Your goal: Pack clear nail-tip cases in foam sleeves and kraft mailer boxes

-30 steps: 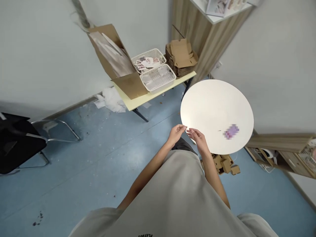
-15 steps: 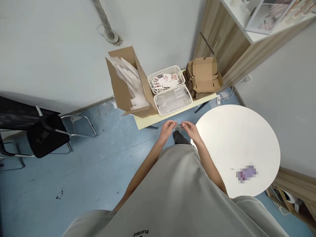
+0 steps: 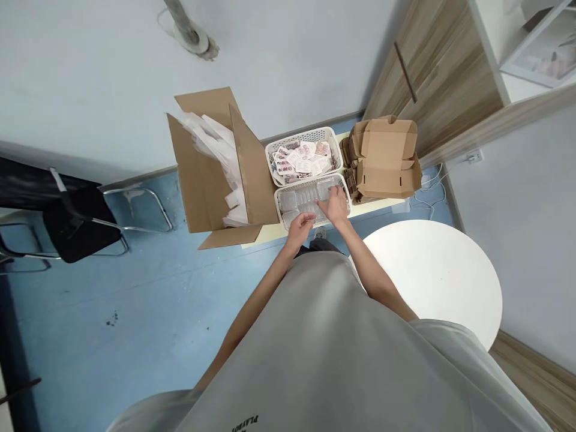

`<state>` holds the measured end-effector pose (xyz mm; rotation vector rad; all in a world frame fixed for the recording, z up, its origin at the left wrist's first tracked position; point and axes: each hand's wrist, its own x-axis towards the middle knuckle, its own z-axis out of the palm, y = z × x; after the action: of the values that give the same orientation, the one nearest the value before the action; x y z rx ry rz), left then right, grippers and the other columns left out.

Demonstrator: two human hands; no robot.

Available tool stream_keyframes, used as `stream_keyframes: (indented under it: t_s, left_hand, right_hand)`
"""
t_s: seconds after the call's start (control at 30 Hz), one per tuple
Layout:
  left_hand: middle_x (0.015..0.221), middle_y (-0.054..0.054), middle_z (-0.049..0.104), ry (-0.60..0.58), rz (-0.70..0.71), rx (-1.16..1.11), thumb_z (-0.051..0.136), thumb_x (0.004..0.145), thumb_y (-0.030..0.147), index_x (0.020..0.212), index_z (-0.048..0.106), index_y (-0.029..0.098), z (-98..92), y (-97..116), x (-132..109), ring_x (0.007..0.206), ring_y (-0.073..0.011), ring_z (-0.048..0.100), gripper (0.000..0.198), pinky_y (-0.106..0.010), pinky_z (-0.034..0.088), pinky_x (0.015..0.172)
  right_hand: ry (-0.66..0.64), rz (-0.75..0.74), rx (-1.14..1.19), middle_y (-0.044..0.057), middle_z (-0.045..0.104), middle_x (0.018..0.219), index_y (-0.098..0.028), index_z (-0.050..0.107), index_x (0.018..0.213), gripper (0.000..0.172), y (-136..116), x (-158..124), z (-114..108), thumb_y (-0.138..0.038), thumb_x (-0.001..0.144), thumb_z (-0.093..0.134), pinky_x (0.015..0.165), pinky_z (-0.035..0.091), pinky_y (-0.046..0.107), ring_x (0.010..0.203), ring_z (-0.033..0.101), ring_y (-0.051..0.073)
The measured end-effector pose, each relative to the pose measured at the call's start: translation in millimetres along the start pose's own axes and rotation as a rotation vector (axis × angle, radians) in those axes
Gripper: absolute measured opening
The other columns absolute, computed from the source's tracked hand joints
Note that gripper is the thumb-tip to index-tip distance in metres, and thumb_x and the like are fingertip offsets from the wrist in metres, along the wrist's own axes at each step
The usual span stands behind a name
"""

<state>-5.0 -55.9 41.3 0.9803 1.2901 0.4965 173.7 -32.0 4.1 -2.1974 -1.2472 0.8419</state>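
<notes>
My right hand [image 3: 335,206] reaches over the near white basket [image 3: 282,220], its thumb and fingers apart on or just above the clear plastic cases [image 3: 306,195] stacked inside. I cannot tell whether the fingertips touch a case. At the basket's near rim is my left hand [image 3: 300,232], its fingers loosely bent towards the right and nothing visible in them. Just behind stands a second white basket [image 3: 335,147], filled with small printed cards or packets [image 3: 303,161].
Left of the baskets is an open cardboard box [image 3: 257,174] with white sheets [image 3: 220,147]. Flat brown cartons [image 3: 389,147] are stacked to the right on the pale yellow table [image 3: 267,234]. A round white table [image 3: 436,270] stands nearer; a black chair [image 3: 78,231] is far left.
Both hands have moved forward from in front of my body to the near basket. The right hand is now over the plastic cases, and the view has shifted closer to the yellow table.
</notes>
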Motion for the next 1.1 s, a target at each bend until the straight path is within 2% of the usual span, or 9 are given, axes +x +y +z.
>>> stream_keyframes:
  t_s: [0.17, 0.3, 0.47, 0.57, 0.7, 0.8, 0.93, 1.03, 1.1]
  left_hand:
    - [0.129, -0.012, 0.081, 0.046, -0.016, -0.019, 0.072, 0.086, 0.030, 0.111, 0.075, 0.021, -0.1, 1.6, 9.2, 0.113, -0.0237, 0.077, 0.027, -0.041, 0.061, 0.103]
    - [0.131, -0.012, 0.081, 0.060, -0.002, -0.041, 0.074, 0.088, 0.032, 0.113, 0.075, 0.021, 4.2, 7.6, 16.9, 0.116, -0.0248, 0.077, 0.027, -0.042, 0.061, 0.104]
    - [0.141, -0.013, 0.077, 0.110, 0.020, -0.112, 0.081, 0.094, 0.044, 0.125, 0.071, 0.022, 15.8, 17.3, 22.2, 0.122, -0.0249, 0.076, 0.040, -0.042, 0.063, 0.106]
    - [0.138, -0.014, 0.079, 0.071, 0.069, -0.172, 0.088, 0.090, 0.053, 0.126, 0.070, 0.021, 23.8, 25.7, 21.9, 0.123, -0.0259, 0.076, 0.051, -0.043, 0.064, 0.106]
    - [0.124, -0.012, 0.083, 0.035, 0.152, -0.174, 0.096, 0.079, 0.054, 0.115, 0.073, 0.020, 32.0, 38.6, 18.2, 0.117, -0.0279, 0.077, 0.054, -0.045, 0.063, 0.107]
    - [0.119, -0.011, 0.085, 0.052, 0.192, -0.151, 0.096, 0.078, 0.054, 0.110, 0.074, 0.021, 33.7, 46.5, 14.5, 0.118, -0.0301, 0.078, 0.051, -0.047, 0.063, 0.107]
    - [0.129, -0.014, 0.083, -0.002, 0.216, -0.179, 0.095, 0.080, 0.060, 0.120, 0.075, 0.021, 29.8, 53.0, 12.0, 0.131, -0.0331, 0.076, 0.059, -0.051, 0.059, 0.116]
    - [0.138, -0.016, 0.081, -0.075, 0.207, -0.209, 0.095, 0.080, 0.066, 0.130, 0.075, 0.021, 28.8, 55.6, 13.0, 0.139, -0.0343, 0.073, 0.070, -0.052, 0.057, 0.121]
    - [0.150, -0.016, 0.075, -0.077, 0.213, -0.226, 0.098, 0.076, 0.066, 0.139, 0.072, 0.023, 30.9, 56.7, 14.1, 0.145, -0.0349, 0.069, 0.081, -0.051, 0.056, 0.123]
  right_hand:
    - [0.027, -0.028, -0.094, 0.032, 0.046, 0.171, -0.010, 0.060, 0.143, 0.048, 3.3, 17.5, 19.7, -0.023, 0.099, 0.075, 0.133, 0.033, 0.066, 0.161, 0.039, 0.045]
    - [0.002, -0.043, -0.116, 0.029, 0.054, 0.162, -0.011, 0.060, 0.141, 0.050, 6.8, 13.9, 14.3, -0.020, 0.095, 0.074, 0.132, 0.036, 0.064, 0.156, 0.045, 0.044]
    - [0.016, -0.164, 0.066, 0.017, 0.067, 0.141, -0.021, 0.062, 0.133, 0.050, 5.9, -6.3, -17.5, -0.033, 0.089, 0.083, 0.126, 0.047, 0.057, 0.140, 0.058, 0.037]
    - [0.071, -0.261, 0.162, 0.016, 0.066, 0.145, -0.024, 0.062, 0.130, 0.048, 0.6, -29.2, -41.8, -0.037, 0.090, 0.084, 0.125, 0.050, 0.053, 0.143, 0.059, 0.035]
    - [0.104, -0.322, 0.210, 0.016, 0.064, 0.150, -0.026, 0.063, 0.130, 0.044, -9.1, -54.4, -65.1, -0.035, 0.091, 0.082, 0.122, 0.054, 0.054, 0.147, 0.059, 0.034]
    - [0.093, -0.351, 0.251, 0.016, 0.065, 0.151, -0.027, 0.064, 0.131, 0.047, -12.5, -60.0, -77.3, -0.038, 0.091, 0.085, 0.121, 0.056, 0.056, 0.148, 0.059, 0.035]
    - [0.097, -0.284, 0.438, 0.013, 0.069, 0.148, -0.029, 0.065, 0.139, 0.057, -10.4, -57.1, -94.0, -0.051, 0.092, 0.087, 0.115, 0.060, 0.051, 0.138, 0.066, 0.032]
    - [0.092, -0.248, 0.505, 0.008, 0.078, 0.125, -0.029, 0.072, 0.123, 0.036, -8.9, -56.6, -104.4, -0.054, 0.098, 0.080, 0.112, 0.061, 0.048, 0.120, 0.073, 0.029]
    - [0.119, -0.292, 0.497, 0.006, 0.079, 0.113, -0.029, 0.075, 0.110, 0.025, -9.5, -58.3, -108.9, -0.052, 0.101, 0.077, 0.108, 0.061, 0.046, 0.111, 0.074, 0.028]
